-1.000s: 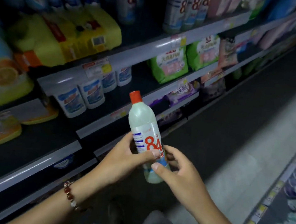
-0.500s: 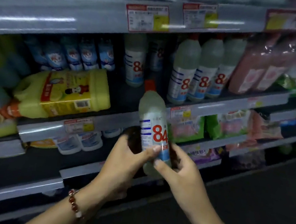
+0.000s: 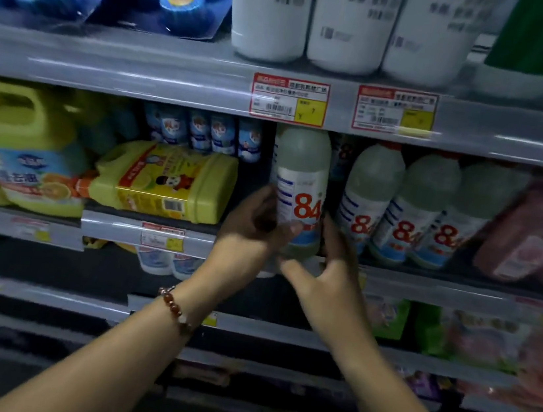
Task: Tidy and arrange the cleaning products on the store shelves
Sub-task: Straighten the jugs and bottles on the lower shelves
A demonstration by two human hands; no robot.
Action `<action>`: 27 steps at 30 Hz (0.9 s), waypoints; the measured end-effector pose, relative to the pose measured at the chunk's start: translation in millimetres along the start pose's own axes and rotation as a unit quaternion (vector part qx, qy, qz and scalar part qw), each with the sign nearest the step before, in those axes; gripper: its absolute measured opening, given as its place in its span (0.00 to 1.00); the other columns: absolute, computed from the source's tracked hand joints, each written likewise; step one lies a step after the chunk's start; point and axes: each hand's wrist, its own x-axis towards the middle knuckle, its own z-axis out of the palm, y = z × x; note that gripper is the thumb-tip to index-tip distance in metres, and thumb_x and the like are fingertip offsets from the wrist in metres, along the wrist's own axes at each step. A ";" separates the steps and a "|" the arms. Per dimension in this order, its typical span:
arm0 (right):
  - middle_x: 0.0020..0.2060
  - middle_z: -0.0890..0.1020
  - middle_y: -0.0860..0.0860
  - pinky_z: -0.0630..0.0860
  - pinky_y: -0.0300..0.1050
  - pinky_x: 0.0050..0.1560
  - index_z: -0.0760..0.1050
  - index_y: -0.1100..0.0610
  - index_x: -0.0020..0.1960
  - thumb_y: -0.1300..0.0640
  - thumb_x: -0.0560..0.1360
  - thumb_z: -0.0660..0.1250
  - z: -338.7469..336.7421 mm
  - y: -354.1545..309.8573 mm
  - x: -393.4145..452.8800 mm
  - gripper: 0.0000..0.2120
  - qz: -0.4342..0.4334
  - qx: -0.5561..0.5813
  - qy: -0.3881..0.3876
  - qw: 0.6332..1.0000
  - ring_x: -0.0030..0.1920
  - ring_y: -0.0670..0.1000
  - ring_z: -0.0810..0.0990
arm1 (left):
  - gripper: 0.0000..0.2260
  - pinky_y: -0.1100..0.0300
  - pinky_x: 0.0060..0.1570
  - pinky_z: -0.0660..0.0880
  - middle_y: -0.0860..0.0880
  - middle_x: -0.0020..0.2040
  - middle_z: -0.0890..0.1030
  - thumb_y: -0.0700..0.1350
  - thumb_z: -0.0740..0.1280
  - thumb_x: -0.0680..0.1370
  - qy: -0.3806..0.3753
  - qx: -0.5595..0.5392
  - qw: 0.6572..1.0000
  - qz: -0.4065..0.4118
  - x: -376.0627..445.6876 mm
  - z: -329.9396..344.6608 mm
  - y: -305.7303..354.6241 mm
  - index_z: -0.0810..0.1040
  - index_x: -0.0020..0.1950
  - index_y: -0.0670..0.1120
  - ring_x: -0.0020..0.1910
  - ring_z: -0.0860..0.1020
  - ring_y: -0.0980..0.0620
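An 84 disinfectant bottle (image 3: pixel 300 195), upright at the middle shelf (image 3: pixel 115 225) edge, left of three matching bottles (image 3: pixel 425 208); left hand (image 3: pixel 254 224) grips it, right hand (image 3: pixel 330 272) loosely curled beside its base (contact unclear). Placing step; next, seating it in line.

At centre frame, a bottle (image 3: pixel 299 192) is standing upright at the front edge of the middle shelf (image 3: pixel 425 288), the left hand (image 3: pixel 250 227) gripping its left side and the right hand (image 3: pixel 331 265) touching its lower right. Three matching bottles (image 3: pixel 411 207) are lining up just right of it. A jug (image 3: pixel 166 181) is lying on its side to the left, small bottles (image 3: pixel 204 131) standing behind it. Large containers (image 3: pixel 349 22) are sitting on the shelf above.
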 end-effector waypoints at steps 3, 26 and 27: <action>0.80 0.55 0.45 0.59 0.54 0.78 0.50 0.42 0.81 0.42 0.72 0.72 5.4 -2.3 6.9 0.46 0.015 -0.027 -0.008 0.999 0.80 0.49 0.54 | 0.25 0.65 0.57 0.78 0.48 0.63 0.83 0.33 0.71 0.78 0.009 0.039 0.999 0.023 13.0 0.1 -11.5 0.71 0.74 0.43 0.61 0.81 0.59; 0.79 0.58 0.42 0.58 0.40 0.76 0.51 0.44 0.82 0.54 0.76 0.72 3.8 4.7 -10.6 0.43 0.026 -0.047 -0.034 0.998 0.77 0.40 0.56 | 0.27 0.60 0.65 0.68 0.49 0.78 0.66 0.57 0.60 0.84 -0.016 0.469 0.881 0.057 -2.1 -6.5 -26.2 0.59 0.82 0.53 0.73 0.68 0.49; 0.80 0.55 0.43 0.55 0.40 0.77 0.48 0.44 0.82 0.53 0.76 0.71 3.2 3.5 -14.8 0.43 0.014 -0.093 -0.052 0.994 0.78 0.42 0.53 | 0.27 0.55 0.67 0.71 0.47 0.78 0.68 0.57 0.60 0.83 -0.008 0.498 0.863 0.085 -14.6 -13.9 -25.6 0.62 0.81 0.51 0.73 0.69 0.47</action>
